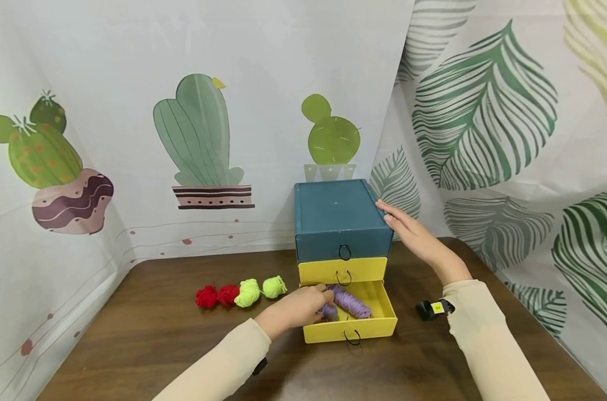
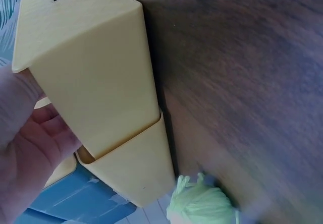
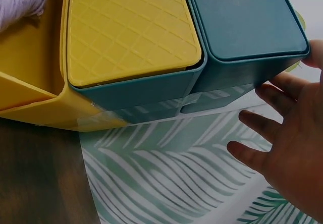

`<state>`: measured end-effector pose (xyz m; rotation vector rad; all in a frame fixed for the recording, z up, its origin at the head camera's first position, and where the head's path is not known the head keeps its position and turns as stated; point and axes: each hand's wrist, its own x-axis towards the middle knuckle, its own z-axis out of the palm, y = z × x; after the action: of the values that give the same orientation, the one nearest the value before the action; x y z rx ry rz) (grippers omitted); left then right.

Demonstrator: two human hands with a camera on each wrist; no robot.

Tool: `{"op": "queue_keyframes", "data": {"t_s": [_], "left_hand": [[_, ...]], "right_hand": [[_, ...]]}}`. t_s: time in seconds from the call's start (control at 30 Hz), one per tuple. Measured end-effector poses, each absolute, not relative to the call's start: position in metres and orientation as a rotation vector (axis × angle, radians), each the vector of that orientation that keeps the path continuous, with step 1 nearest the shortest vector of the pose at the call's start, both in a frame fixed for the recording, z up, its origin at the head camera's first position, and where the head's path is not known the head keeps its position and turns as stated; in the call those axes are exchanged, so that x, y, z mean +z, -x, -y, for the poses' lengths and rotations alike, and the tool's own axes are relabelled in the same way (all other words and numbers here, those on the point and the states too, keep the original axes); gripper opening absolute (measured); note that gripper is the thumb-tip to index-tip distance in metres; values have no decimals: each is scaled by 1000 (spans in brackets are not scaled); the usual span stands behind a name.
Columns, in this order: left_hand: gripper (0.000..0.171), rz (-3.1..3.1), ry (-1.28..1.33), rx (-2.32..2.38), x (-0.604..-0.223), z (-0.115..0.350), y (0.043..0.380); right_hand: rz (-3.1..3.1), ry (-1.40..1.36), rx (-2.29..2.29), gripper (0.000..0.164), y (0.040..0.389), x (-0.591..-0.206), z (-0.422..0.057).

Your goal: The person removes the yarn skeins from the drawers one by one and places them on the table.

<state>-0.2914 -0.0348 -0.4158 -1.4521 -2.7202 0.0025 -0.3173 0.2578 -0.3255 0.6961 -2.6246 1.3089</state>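
Observation:
A small chest of drawers stands on the table, with a blue top unit [image 1: 336, 206] over yellow drawers. Its lowest yellow drawer [image 1: 351, 331] is pulled out and holds a purple yarn skein [image 1: 351, 303] and a smaller purple yarn ball [image 1: 329, 313]. My left hand [image 1: 299, 306] reaches in over the drawer's left side, its curled fingers gripping the smaller ball. In the left wrist view the drawer wall [image 2: 101, 82] hides the yarn. My right hand [image 1: 416, 236] rests straight-fingered against the blue unit's right edge; its fingers [image 3: 257, 125] are spread in the right wrist view.
Left of the chest lie two red yarn balls [image 1: 216, 296] and two light green yarn balls [image 1: 260, 290] in a row. A middle yellow drawer [image 1: 341, 270] is closed. Behind the wooden table [image 1: 148, 328] hangs a patterned cloth [image 1: 263, 111].

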Motion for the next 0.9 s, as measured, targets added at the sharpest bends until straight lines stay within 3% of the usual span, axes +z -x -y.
{"op": "queue_keyframes", "data": {"t_s": [0.67, 0.9], "left_hand": [[20, 2556, 1474, -197, -380, 50, 271], [24, 2488, 1513, -486, -374, 71, 267]], "right_hand": [[2627, -698, 1308, 51, 317, -324, -258], [2631, -699, 1306, 51, 316, -325, -257]]}}
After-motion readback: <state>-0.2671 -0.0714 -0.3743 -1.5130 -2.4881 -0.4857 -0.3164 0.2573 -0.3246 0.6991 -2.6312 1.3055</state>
